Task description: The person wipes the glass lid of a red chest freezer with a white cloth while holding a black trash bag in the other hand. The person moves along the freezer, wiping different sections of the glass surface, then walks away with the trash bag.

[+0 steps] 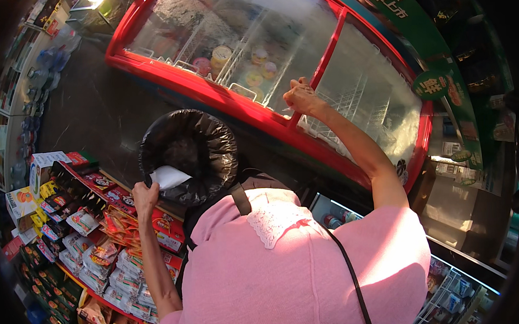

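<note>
My left hand (146,196) grips the rim of a round bin (215,164) lined with a black plastic bag. A white sheet (171,177), like paper or tissue, juts from beside my fingers over the bin's opening; whether they pinch it too is unclear. The inside of the bin is dark. My right hand (302,97), fingers curled, is over the glass top of a red-framed chest freezer (257,113), near the red bar (331,52) between its panes. A small white bit shows below those fingers; I cannot tell if they hold it.
Ice cream cups (259,69) and wire baskets show through the frosted glass. Packaged snacks (119,266) fill a display at my left. Bottled drinks (40,85) stand far left. Green signs (429,34) with writing line the freezer's far side. A lit case (451,297) is at lower right.
</note>
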The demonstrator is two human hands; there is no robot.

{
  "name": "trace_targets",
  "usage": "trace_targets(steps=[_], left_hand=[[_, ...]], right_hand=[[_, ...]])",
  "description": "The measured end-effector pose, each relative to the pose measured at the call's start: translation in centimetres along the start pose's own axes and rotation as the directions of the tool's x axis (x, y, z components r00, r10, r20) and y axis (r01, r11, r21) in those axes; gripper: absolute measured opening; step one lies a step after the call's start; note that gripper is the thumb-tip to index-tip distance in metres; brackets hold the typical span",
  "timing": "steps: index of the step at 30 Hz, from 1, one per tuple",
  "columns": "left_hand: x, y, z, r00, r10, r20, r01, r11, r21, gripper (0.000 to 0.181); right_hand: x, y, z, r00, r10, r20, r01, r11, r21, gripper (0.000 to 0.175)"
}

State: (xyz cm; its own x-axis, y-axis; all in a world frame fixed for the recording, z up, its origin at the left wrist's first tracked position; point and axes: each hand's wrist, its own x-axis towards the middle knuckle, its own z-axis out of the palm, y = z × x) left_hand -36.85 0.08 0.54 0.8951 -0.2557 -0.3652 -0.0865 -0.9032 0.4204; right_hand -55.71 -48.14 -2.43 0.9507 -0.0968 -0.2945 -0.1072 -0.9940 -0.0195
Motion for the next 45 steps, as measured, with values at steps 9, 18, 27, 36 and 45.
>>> trace_targets(steps=[9, 18, 27, 36, 45], left_hand=[[0.6, -0.9, 0.7, 0.996, -0.086, 0.038, 0.087, 0.996, -0.010, 0.040], [1.1, -1.4, 0.8, 1.000, 0.001, 0.015, -0.001, 1.000, 0.003, 0.039], [0.0, 0.7, -0.1, 1.000, 0.015, 0.014, -0.015, 1.000, -0.017, 0.039], [0.6, 0.6, -0.1, 0.999, -0.001, 0.046, 0.001, 1.000, 0.009, 0.038], [1.4, 0.2, 0.2, 0.996, -0.017, 0.086, 0.020, 0.999, -0.030, 0.039]], right_hand=[[-1.4, -3.0, 1.7, 0.994, 0.106, -0.035, -0.101, 0.989, 0.110, 0.011], [-0.7, 3.6, -1.1, 0.839, 0.368, -0.402, -0.334, 0.930, 0.154, 0.001], [-0.3, 0.4, -0.1, 0.938, 0.322, -0.127, -0.332, 0.940, -0.072, 0.001], [-0.5, 0.5, 1.5, 0.938, 0.252, -0.237, -0.283, 0.953, -0.107, 0.006], [-2.2, 0.0, -0.9, 0.820, 0.534, -0.205, -0.389, 0.783, 0.485, 0.017]])
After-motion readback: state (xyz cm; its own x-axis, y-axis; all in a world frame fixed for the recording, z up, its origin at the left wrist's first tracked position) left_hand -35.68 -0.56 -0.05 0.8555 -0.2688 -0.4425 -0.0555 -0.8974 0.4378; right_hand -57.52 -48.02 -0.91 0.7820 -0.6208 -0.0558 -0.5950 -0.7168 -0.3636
